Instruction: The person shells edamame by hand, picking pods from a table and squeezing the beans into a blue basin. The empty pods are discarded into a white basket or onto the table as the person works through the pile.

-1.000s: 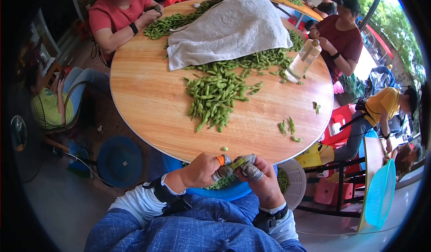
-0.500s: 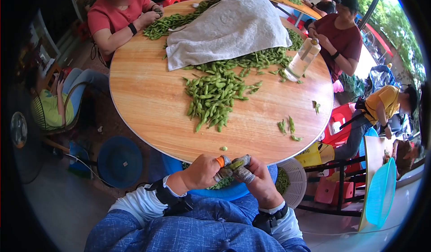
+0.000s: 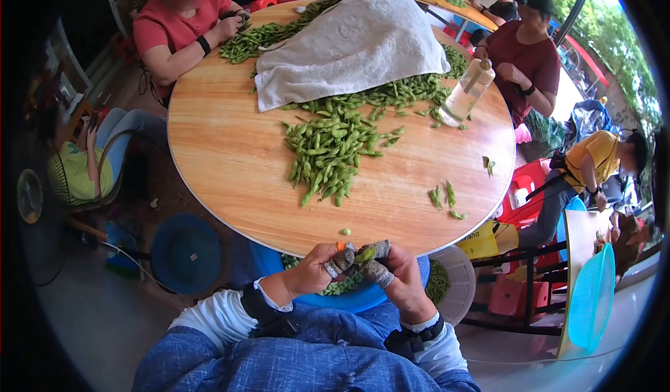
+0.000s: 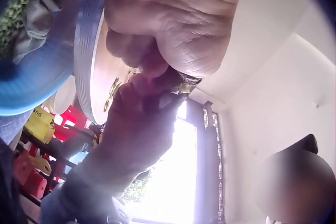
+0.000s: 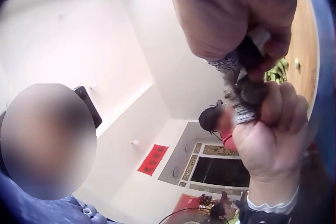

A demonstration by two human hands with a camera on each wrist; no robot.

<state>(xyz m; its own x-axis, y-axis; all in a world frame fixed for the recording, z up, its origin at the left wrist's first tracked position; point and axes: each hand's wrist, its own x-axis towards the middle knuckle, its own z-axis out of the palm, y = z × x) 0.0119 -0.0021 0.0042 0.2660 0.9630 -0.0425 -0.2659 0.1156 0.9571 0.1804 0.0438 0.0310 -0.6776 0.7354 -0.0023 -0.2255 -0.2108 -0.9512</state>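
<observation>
Over the table's near edge, both hands meet at a green edamame pod [image 3: 363, 255], fingertips wrapped in grey knitted covers. The left hand [image 3: 313, 270] pinches one end of it; an orange band shows on a finger. At the other end the right hand [image 3: 403, 280] pinches with thumb and finger. In the left wrist view, the left palm [image 4: 173, 19] hides most of the pod. Below the hands is a blue basin [image 3: 373, 300] with shelled green beans [image 3: 342, 284] inside. A single bean [image 3: 345, 231] lies on the table just beyond the fingers.
A heap of pods [image 3: 326, 151] lies mid-table [image 3: 230, 175], before a grey towel [image 3: 349, 50] covering more. A clear bottle [image 3: 466, 93] stands at right, near a few loose pods [image 3: 450, 195]. A white basket [image 3: 460, 287] is beside the blue basin. People sit around the table.
The fingers have shifted slightly around the pod, which has stayed between both hands. The head view has moved a little, so the table appears slightly further left.
</observation>
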